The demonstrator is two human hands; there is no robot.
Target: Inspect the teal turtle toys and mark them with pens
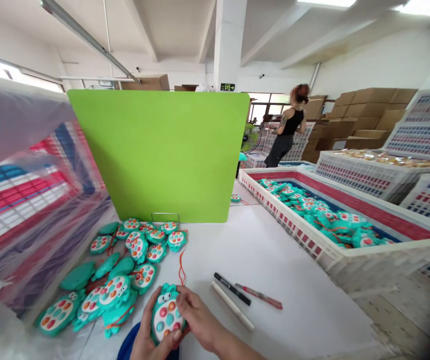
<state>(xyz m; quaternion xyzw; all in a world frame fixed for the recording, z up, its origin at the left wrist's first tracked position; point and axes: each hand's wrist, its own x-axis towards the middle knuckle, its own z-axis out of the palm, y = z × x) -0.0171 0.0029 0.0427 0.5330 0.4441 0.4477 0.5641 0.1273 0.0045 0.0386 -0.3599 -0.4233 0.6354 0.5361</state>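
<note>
A teal crab-like toy with a white face, coloured round buttons and two eyes sits between my hands at the table's front edge. My left hand wraps its left side and lower edge, thumb across the bottom. Against its right side press the fingers of my right hand. An orange cord runs up from the toy's top onto the table. To the left lies a loose pile of similar teal toys, some face up, others showing plain backs.
Right of my hands lie a black marker, a white stick and a red pen-like tool. A green board stands behind the pile. A white basket of teal toys is at right. A person stands farther back.
</note>
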